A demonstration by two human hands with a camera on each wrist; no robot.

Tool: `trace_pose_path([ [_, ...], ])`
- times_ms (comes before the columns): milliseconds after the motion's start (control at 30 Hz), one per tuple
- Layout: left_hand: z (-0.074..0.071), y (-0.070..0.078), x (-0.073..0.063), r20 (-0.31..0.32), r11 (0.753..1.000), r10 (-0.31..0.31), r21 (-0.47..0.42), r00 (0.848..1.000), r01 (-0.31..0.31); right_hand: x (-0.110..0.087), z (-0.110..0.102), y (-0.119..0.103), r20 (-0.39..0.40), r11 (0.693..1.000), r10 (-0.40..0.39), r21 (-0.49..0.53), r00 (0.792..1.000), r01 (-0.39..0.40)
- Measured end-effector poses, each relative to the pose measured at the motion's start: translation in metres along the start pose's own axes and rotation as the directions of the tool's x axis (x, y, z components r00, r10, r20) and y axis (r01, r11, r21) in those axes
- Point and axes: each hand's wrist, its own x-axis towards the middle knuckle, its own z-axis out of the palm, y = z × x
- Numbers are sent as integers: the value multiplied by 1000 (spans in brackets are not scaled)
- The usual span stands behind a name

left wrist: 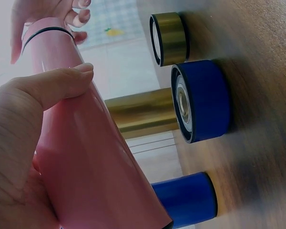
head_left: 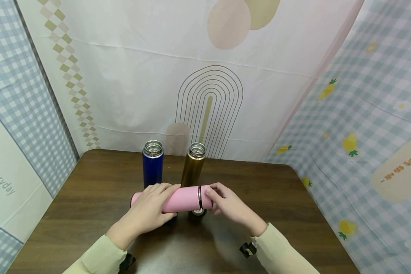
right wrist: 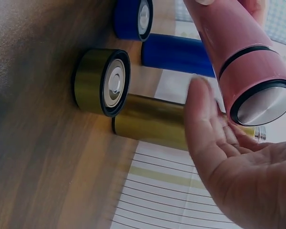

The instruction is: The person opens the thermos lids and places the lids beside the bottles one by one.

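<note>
A pink thermos bottle (head_left: 183,199) lies nearly level above the table, its dark-ringed lid (right wrist: 257,86) on and turned to the right. My left hand (head_left: 150,203) grips the body, thumb (left wrist: 66,83) along the near side. Around the lid end is my right hand (head_left: 231,203), fingers loosely bent and apart from it in the right wrist view; whether the thumb touches is unclear. Behind stand a lidless blue thermos bottle (head_left: 153,167) and a lidless gold one (head_left: 193,167). Below the pink bottle, a blue lid (left wrist: 207,100) and a gold lid (right wrist: 93,81) rest on the table.
The brown wooden table (head_left: 260,190) has rounded back corners. A patterned white cloth (head_left: 130,95) hangs behind it, and a checked cloth (head_left: 356,114) with pineapple prints hangs along the right side.
</note>
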Motion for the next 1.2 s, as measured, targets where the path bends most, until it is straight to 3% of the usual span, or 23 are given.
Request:
trace_pose_path([
  [133,0,0,0,-19,1000,1,-5,1000,-1,1,0,4,-15,998,-64,-23,998,63],
  [333,0,-1,-1,-9,1000,-5,2,1000,5,1,-5,10,34,981,-195,2,980,195],
  [500,-1,0,-1,-7,1000,-3,0,1000,3,1,-6,10,53,985,-173,-14,983,174],
  [700,-1,2,0,-4,1000,5,5,1000,-5,-1,-5,4,29,999,-48,10,998,48],
  [867,-1,2,-1,-3,1000,13,15,1000,-13,-1,-6,0,70,1000,16,-22,997,-14],
  [933,-1,1,-1,-2,1000,16,18,1000,-16,0,-7,2,87,999,3,-38,996,0],
  [1200,-1,1,0,17,1000,11,24,1000,-12,0,-10,7,106,975,-166,-129,980,179],
])
